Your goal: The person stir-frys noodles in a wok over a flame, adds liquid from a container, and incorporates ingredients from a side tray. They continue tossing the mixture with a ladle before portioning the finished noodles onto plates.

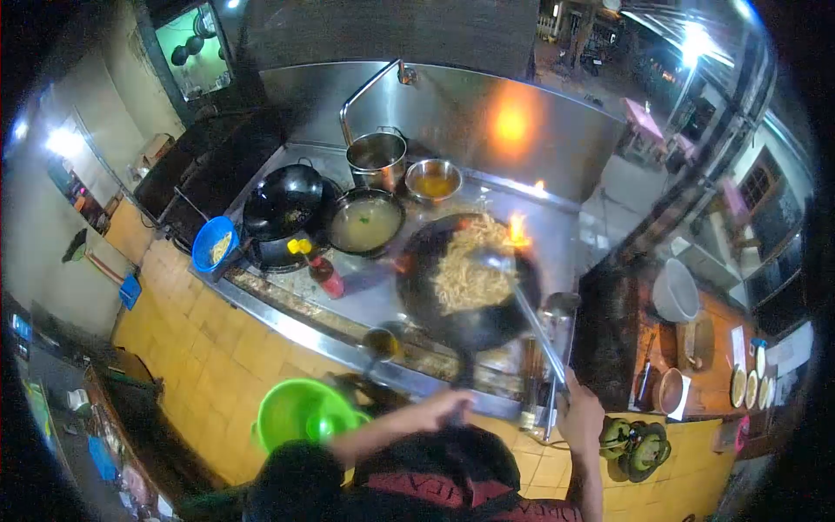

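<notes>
My left hand (445, 409) is closed round the handle of a large black wok (426, 309) at its near side. Pale noodles (472, 270) fill the middle and far side of the wok. My right hand (580, 413) grips the long metal handle of a ladle (535, 322), whose bowl lies among the noodles. A flame (518, 230) rises at the wok's far right rim.
Behind the wok stand a steel pot (376, 157), a bowl of yellow liquid (434, 181) and a pan of cloudy liquid (366, 223). A red bottle (327, 278) stands left, a green bucket (300, 416) below. At right is a wooden table (713, 348).
</notes>
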